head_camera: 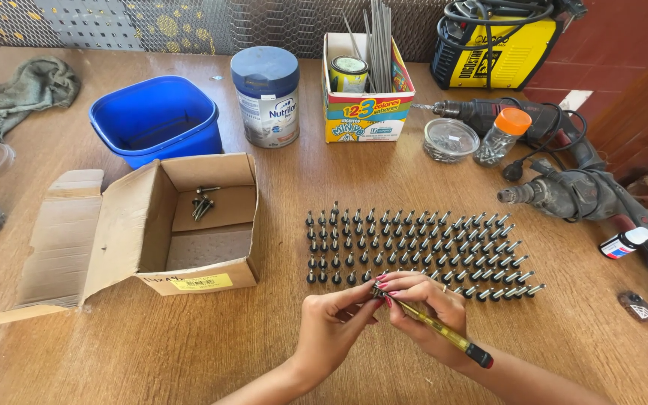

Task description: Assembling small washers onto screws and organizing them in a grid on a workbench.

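My right hand grips a slim yellow-handled screwdriver with a dark red end, its tip pointing up-left. My left hand pinches a small dark screw at that tip, fingertips of both hands meeting. Just beyond the hands, several rows of dark screws stand upright on the wooden table. An open cardboard box to the left holds several loose screws.
Along the back stand a blue plastic tub, a blue-lidded tin, a carton of rods and a yellow welding machine. Two power drills, a clear dish and an orange-capped jar lie right. A grey cloth lies far left.
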